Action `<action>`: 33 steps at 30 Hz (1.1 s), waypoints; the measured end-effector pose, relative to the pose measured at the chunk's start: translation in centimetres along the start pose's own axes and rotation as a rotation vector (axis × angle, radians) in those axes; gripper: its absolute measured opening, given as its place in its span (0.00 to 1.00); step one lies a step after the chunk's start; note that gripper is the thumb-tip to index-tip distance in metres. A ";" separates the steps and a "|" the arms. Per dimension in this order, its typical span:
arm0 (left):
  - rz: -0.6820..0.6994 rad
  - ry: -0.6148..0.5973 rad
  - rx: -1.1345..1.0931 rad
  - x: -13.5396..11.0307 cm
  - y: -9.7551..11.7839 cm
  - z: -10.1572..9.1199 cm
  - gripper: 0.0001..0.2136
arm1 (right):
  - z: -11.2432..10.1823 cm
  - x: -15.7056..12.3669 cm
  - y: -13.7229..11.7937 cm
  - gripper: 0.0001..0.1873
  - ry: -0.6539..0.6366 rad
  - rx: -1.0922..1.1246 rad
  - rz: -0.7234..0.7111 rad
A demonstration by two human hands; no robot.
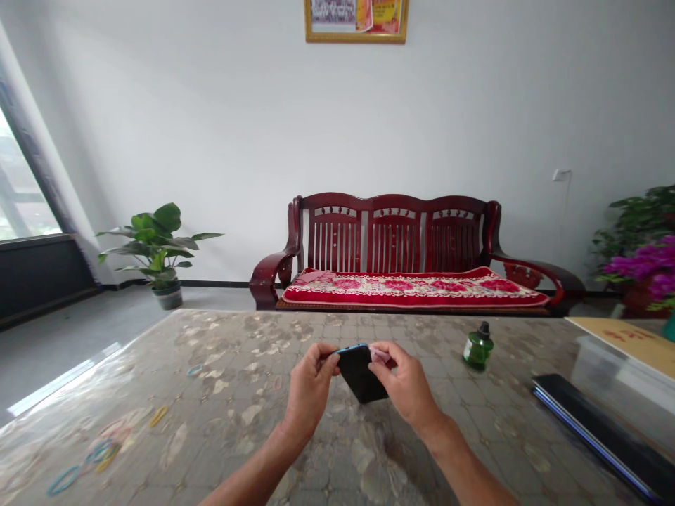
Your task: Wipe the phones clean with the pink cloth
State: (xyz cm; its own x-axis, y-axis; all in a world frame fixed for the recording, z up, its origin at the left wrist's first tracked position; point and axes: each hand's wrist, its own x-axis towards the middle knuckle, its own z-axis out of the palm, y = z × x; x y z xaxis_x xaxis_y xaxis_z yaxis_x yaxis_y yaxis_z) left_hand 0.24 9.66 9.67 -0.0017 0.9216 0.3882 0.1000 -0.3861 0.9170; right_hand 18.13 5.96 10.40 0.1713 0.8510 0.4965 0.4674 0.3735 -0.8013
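A smartphone (363, 376) with a dark screen and a blue edge is held tilted above the patterned tablecloth (253, 450). My left hand (310, 385) pinches its upper left corner between thumb and fingers. At the upper right corner, my right hand (410, 388) is closed on a small pale pink cloth (380, 355), which touches the phone's edge. Part of the cloth is hidden behind the fingers.
Right of my hands stands a green bottle (478, 348) with a black cap. Farther right are a dark flat case (601, 429) and a clear plastic box (606, 372). Colored rubber bands (105, 453) lie at the left. A wooden bench (395, 239) stands beyond the table.
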 end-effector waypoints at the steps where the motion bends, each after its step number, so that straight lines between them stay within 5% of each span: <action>1: 0.001 0.001 -0.018 -0.2 -0.2 0.1 0.11 | -0.1 0.0 -0.1 0.09 0.000 -0.040 -0.013; 7: 0.004 -0.063 -0.035 -1.1 -1.6 0.4 0.13 | -1.3 0.1 -0.2 0.10 -0.054 -0.218 -0.111; 16: 0.425 -0.273 0.474 -1.5 -0.7 -2.1 0.07 | -0.8 -0.6 -1.9 0.08 -0.314 -0.394 -0.311; 22: 0.445 -0.321 0.555 -3.1 -2.9 -2.2 0.08 | 0.5 -1.5 -0.9 0.06 -0.413 -0.509 -0.395; 33: 0.407 -0.302 0.574 -3.3 -4.3 -2.3 0.11 | 1.4 -3.4 -0.4 0.11 -0.247 -0.565 -0.574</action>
State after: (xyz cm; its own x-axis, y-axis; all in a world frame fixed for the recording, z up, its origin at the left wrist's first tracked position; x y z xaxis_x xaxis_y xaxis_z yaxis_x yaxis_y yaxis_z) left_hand -2.47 8.17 4.65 0.4093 0.7143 0.5677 0.5364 -0.6917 0.4835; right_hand 16.17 3.44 8.56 -0.3900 0.6661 0.6358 0.7988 0.5882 -0.1263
